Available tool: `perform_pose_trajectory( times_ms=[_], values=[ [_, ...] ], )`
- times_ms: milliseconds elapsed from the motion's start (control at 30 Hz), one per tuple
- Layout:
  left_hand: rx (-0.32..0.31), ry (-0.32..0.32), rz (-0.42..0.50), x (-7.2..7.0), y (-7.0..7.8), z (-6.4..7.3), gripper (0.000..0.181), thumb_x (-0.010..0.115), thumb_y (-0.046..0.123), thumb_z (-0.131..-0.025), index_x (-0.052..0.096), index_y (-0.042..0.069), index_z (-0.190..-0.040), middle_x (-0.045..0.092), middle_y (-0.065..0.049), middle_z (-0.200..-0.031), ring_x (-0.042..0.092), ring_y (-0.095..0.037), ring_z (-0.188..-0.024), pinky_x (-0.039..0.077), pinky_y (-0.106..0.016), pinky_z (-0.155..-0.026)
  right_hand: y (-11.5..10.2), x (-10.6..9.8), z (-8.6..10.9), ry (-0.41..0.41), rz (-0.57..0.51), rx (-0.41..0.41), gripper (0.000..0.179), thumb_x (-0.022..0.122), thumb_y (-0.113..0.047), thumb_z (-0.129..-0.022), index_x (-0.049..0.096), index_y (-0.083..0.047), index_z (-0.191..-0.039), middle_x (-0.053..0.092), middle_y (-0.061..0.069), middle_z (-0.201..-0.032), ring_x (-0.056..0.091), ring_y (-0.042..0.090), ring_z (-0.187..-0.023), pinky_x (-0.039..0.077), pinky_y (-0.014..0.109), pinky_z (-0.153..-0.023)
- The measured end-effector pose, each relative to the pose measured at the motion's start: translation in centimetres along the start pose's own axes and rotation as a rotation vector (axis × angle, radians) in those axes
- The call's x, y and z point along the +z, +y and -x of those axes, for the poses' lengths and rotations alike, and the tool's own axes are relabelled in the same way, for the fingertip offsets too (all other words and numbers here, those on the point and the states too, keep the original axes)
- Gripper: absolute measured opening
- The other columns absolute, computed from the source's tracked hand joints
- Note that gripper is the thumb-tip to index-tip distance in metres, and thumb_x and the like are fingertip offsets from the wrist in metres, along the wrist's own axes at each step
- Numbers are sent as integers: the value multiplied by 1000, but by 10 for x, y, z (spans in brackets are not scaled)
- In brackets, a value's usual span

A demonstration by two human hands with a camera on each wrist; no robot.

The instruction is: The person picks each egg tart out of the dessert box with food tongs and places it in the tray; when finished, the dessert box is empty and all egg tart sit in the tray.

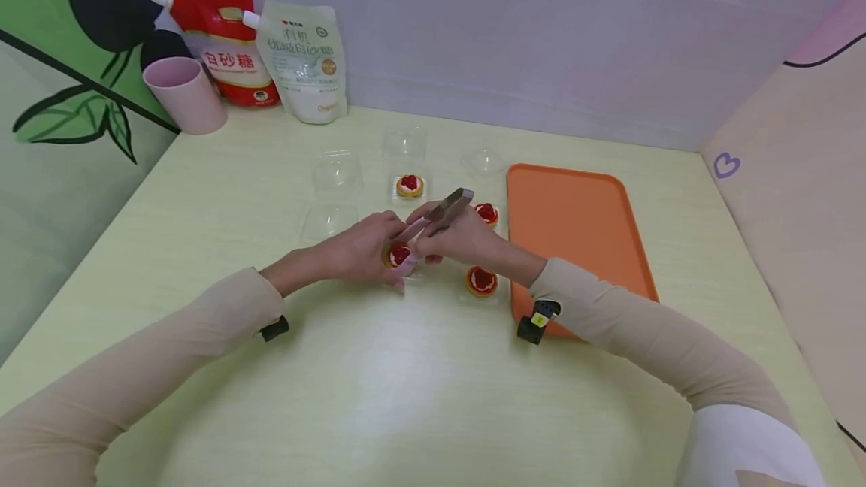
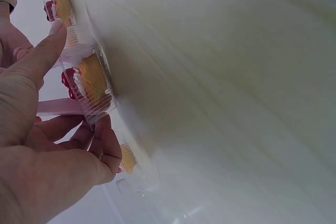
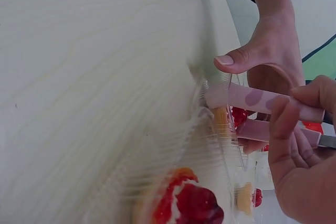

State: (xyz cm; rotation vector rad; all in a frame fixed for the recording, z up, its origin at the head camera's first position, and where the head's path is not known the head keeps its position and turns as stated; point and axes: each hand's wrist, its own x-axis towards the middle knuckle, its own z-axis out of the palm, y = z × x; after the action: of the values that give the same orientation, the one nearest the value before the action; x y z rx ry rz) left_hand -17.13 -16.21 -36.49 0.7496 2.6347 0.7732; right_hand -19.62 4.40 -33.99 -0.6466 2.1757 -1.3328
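A small fruit tart (image 1: 399,255), red topping over white cream, sits in a clear plastic box (image 2: 108,74) near the middle of the table. My left hand (image 1: 358,246) holds that box from the side, thumb at one edge and fingertips at the opposite one in the left wrist view. With my right hand (image 1: 463,237) I grip metal tongs (image 1: 449,209) with pink tips. The tips (image 3: 244,96) reach down on either side of the tart; whether they press on it I cannot tell. My hands partly hide tart and box in the head view.
More boxed tarts stand behind (image 1: 409,186), beyond my right hand (image 1: 485,213) and nearer front (image 1: 482,281). An open clear box (image 1: 337,173) lies left. The orange tray (image 1: 575,224) is right. At back left stand a pink cup (image 1: 186,100) and two sugar pouches (image 1: 304,66).
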Motion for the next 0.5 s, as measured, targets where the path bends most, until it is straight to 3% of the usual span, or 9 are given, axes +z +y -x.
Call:
perform_pose_trajectory(
  times_ms=[267,500],
  values=[
    [-27,-16,12,1,-1,-1,78,93,31,-68,58,0,-130,58,-10,-116,51,-26,-109,45,-39,-93,1,-2,1,20,-51,6,31,70,-4,-83,69,-4,-113,76,11,-88,61,22,-60,54,34,-60],
    [-6,-7,13,1,-2,-1,79,93,29,-68,58,-2,-131,58,-13,-120,52,-29,-114,45,-44,-100,-4,-8,3,20,-32,52,32,71,-3,-82,67,-4,-113,75,9,-87,60,25,-62,54,39,-63]
  ],
)
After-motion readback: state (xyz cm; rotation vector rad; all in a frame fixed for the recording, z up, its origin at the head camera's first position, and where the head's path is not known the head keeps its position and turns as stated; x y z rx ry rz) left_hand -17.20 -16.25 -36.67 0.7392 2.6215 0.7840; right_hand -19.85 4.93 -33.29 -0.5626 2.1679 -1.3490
